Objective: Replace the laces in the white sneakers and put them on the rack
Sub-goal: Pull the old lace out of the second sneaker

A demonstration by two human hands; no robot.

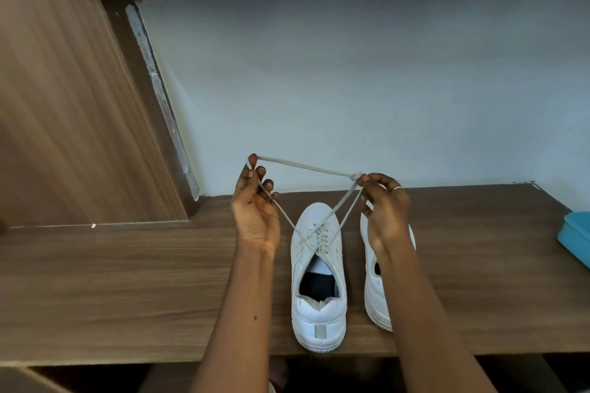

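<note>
From my feed: both hands are up over the wood shelf (127, 281), working one grey-white lace (306, 166). L hand (255, 210) has its fingers curled and pinches the lace at its far fingertips. A strand also runs past that palm and down to the shoe. R hand (383, 207) pinches the lace btw thumb and forefinger, at what looks like a small knot or crossing; can't tell which. Ring (397, 188) on one R finger. The lace is taut btw the two hands, and from the R pinch two strands drop near-left to the eyelets.

Laced sneaker (319, 281) sits upright on the shelf, approx centre, heel toward me, toe toward the far wall (351, 73). Second sneaker (372, 290) is just beside it on the right, same heading. It's mostly hidden behind the R wrist, so I can't see its lacing. Blue container (574, 236) sits at the shelf's right edge, well apart from the shoes. Wood panel (64, 89) stands on the left.
</note>
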